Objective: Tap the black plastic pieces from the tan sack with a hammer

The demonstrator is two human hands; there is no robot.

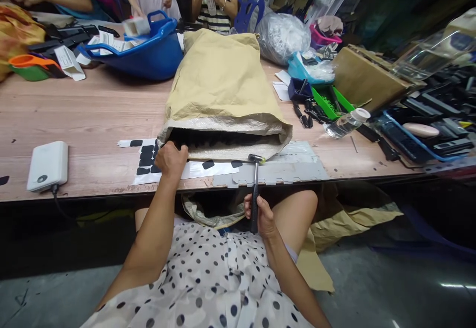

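From the head camera, the main risk seems to lie with the hammer. It is standing nearly upright, with its head just at the table edge and its handle running down below the edge toward the lap. If the grip were to loosen, it could drop onto the bare knee beside it, or its head could knock the grey sheet that is jutting over the edge. The sack is lying on its side with its mouth facing the person and close to the edge, so a hard pull at its lip could drag it off the table or spill the dark contents showing inside. The white sheet of black pads is lying partly under the wrist and could get creased or swept off. The left hand is reaching into the left corner of the sack's mouth and touching its lower lip. Its fingers are hiding inside, so I cannot tell how far they are opening or whether they are holding anything. The right hand is wrapping tightly around the lower part of the hammer's handle, fingers fully curled. A white power bank is resting well to the left, and other people's hands are working at the far side of the table.
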